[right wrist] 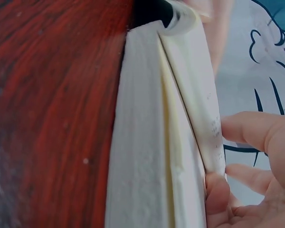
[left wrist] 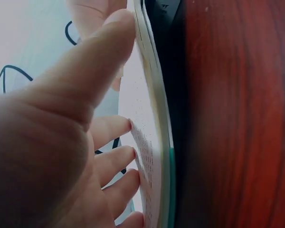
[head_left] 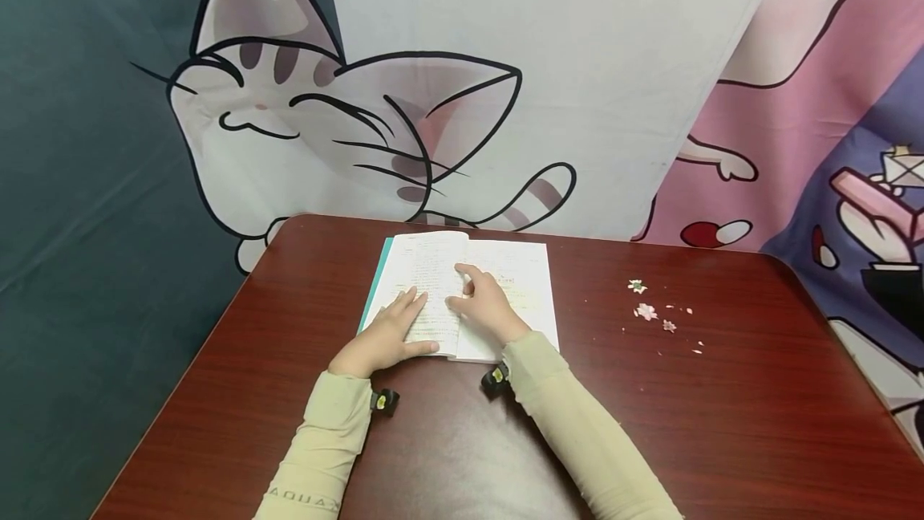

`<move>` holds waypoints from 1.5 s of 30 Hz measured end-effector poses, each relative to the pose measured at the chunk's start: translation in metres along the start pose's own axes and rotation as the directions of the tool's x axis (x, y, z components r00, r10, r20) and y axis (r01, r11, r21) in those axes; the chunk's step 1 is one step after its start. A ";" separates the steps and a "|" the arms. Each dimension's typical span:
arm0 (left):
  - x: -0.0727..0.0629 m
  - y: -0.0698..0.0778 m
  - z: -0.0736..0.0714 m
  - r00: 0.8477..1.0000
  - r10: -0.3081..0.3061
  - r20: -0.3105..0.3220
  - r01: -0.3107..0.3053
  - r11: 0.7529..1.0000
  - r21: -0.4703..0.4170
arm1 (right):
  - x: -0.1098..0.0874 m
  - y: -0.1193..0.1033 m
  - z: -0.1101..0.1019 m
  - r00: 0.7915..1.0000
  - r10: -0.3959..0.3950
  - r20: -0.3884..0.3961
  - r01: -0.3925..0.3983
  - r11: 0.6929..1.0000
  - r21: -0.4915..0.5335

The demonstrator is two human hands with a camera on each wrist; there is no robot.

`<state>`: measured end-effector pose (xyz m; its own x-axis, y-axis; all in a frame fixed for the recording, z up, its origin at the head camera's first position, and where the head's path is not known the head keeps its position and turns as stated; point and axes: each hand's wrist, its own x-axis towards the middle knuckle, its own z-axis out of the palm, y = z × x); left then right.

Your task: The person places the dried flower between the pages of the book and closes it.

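A thick book [head_left: 525, 271] with a teal cover edge lies open on the table. My left hand [head_left: 382, 337] rests spread on the lower part of its left page [head_left: 433, 259], thumb along the bottom edge. In the left wrist view the left fingertips [left wrist: 133, 154] meet the printed page. My right hand [head_left: 489, 307] is over the middle fold, index finger and thumb spread apart and pointing left. The right wrist view shows the book's page block [right wrist: 137, 118] from its lower edge, with the right index fingertip [right wrist: 232, 127] against the raised paper near the fold.
Small white and pinkish flower-like pieces [head_left: 646, 311] and scattered flakes lie on the reddish-brown table [head_left: 722, 408] to the right. Behind the table hangs a cloth [head_left: 592, 38] with cartoon cats. Each wrist carries a small black camera [head_left: 495, 380].
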<state>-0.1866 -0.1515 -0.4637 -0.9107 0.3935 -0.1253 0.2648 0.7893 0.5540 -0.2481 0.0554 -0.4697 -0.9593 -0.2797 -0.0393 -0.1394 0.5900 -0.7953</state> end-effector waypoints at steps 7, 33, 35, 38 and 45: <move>-0.001 0.003 0.002 1.000 -0.014 0.021 0.014 1.000 0.010 | -0.005 0.008 -0.006 0.999 -0.043 0.024 0.040 0.993 0.112; 0.001 0.002 0.004 1.000 -0.017 0.019 0.017 1.000 0.023 | -0.054 0.101 -0.167 0.918 -0.066 -0.390 -0.002 0.985 -0.173; 0.001 0.003 0.004 1.000 -0.020 0.022 0.020 1.000 0.022 | -0.055 0.109 -0.179 0.916 -0.032 -0.400 -0.049 0.980 -0.191; 0.002 0.004 0.003 1.000 -0.022 0.021 0.022 0.999 0.023 | -0.057 0.119 -0.195 0.917 0.027 -0.398 -0.121 0.969 -0.215; 0.000 0.003 0.002 0.999 -0.027 0.018 0.027 0.999 0.027 | -0.059 0.140 -0.221 0.936 0.153 -0.318 -0.246 0.928 -0.278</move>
<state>-0.1855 -0.1480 -0.4638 -0.9117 0.3804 -0.1550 0.2489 0.8118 0.5283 -0.2651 0.3220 -0.4452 -0.9970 0.0696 0.0343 0.0385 0.8273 -0.5604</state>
